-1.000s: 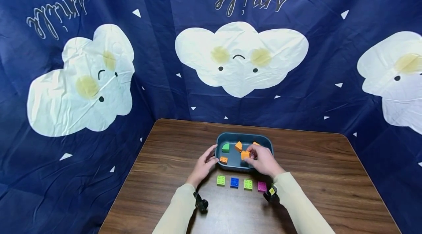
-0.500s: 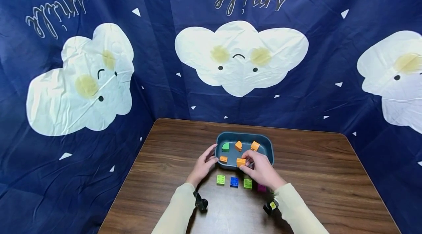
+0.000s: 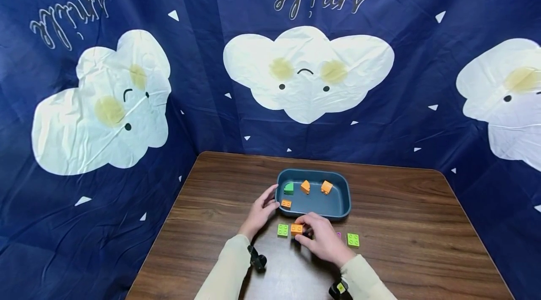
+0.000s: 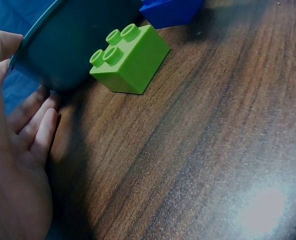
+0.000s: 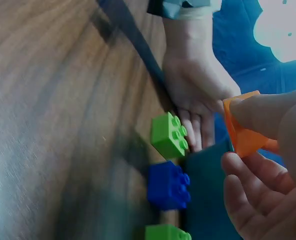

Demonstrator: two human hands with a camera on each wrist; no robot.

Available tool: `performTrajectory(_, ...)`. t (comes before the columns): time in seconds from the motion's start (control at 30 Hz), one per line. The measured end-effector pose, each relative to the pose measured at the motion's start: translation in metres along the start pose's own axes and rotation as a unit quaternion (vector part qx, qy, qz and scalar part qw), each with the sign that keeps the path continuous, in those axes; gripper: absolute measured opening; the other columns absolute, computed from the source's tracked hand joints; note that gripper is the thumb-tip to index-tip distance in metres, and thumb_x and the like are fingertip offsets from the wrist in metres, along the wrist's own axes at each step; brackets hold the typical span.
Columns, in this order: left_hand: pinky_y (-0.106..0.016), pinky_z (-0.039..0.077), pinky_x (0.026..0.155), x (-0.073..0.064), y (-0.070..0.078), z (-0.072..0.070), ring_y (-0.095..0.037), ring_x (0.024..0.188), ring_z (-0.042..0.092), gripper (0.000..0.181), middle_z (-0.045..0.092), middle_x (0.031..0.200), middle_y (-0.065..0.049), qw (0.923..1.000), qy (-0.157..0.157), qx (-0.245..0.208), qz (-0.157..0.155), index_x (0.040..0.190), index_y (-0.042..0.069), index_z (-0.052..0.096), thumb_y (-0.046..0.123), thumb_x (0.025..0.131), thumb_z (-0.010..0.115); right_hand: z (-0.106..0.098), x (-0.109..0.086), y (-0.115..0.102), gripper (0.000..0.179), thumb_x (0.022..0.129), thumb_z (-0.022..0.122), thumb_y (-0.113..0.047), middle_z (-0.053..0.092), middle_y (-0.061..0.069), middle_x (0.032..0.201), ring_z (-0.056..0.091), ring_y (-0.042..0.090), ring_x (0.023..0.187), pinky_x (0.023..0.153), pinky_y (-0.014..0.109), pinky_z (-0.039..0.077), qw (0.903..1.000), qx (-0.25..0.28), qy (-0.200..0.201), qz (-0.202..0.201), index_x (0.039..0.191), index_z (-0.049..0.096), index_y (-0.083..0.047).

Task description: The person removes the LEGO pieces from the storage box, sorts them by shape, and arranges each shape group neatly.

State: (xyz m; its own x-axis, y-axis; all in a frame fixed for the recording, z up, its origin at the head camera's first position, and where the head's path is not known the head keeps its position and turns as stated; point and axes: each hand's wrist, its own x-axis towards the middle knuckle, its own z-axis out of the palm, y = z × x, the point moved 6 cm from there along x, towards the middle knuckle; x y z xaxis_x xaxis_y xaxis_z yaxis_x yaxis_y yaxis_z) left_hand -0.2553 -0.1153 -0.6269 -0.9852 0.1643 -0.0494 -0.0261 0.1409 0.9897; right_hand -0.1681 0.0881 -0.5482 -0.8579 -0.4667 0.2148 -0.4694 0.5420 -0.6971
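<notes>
Bearing it all: wooden tabletop (image 3: 401, 225), dark cloud-printed cloth hung behind.
Tray: blue-grey tray (image 3: 313, 175) at mid-tabletop, with one green brick (image 3: 289, 188) and three loose orange bricks (image 3: 305, 187) inside, all apart from each other.
Left hand: left hand (image 3: 259, 213) laid against the tray's left end, fingers loose and fairly straight on the outer wall, clasping nothing.
Right hand: right hand (image 3: 323, 241) just in front of the tray, fingers and thumb curled, pinching the orange brick.
Row of bricks: lime brick (image 3: 282, 230) and blue brick (image 5: 169, 185) side by side in front of the tray; second lime brick (image 3: 352, 240) off to the right, apart; a sliver of pink just visible behind the right hand.
Orange brick: held orange brick (image 3: 297, 229) low over the row, just beside the lime brick, about above the blue brick; touching or not, cannot tell.
Step in hand: probably bringing the orange brick from the tray side to the row.
Next move calls for: likely squaring the brick, lowering it level, then pressing or releasing without nudging its neighbours.
</notes>
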Motion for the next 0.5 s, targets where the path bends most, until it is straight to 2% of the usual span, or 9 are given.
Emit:
performTrajectory(0.17, -0.051, 0.044, 0.117, 0.0, 0.0, 0.0, -0.033, 0.14, 0.055, 0.056, 0.049, 0.16, -0.014, 1.0, 0.005, -0.001, 0.0, 0.156, 0.031, 0.051, 0.018, 0.104, 0.066, 0.017, -0.004, -0.006, 0.026, 0.092, 0.083, -0.021, 0.065, -0.011, 0.109, 0.065, 0.013, 0.096, 0.083, 0.027, 0.056, 0.9998, 0.005, -0.011, -0.017, 0.115, 0.072, -0.02)
performTrajectory(0.4, -0.05, 0.045, 0.116, 0.0, -0.001, 0.0, -0.032, 0.14, 0.056, 0.056, 0.05, 0.159, -0.014, 1.0, 0.004, 0.001, -0.003, 0.157, 0.032, 0.051, 0.02, 0.104, 0.066, 0.045, -0.009, -0.008, 0.023, 0.094, 0.081, -0.026, 0.066, -0.009, 0.105, 0.064, 0.011, 0.091, 0.077, 0.024, 0.054, 0.9989, -0.003, -0.033, -0.033, 0.114, 0.073, -0.019)
performTrajectory(0.5, -0.051, 0.046, 0.115, 0.001, -0.001, 0.0, -0.033, 0.14, 0.056, 0.056, 0.049, 0.159, -0.015, 1.0, 0.0, -0.002, 0.001, 0.157, 0.031, 0.05, 0.019, 0.104, 0.066, 0.055, -0.009, -0.006, 0.021, 0.094, 0.08, -0.027, 0.065, -0.011, 0.101, 0.062, 0.007, 0.087, 0.075, 0.022, 0.052, 0.9989, -0.005, -0.041, -0.022, 0.113, 0.074, -0.02)
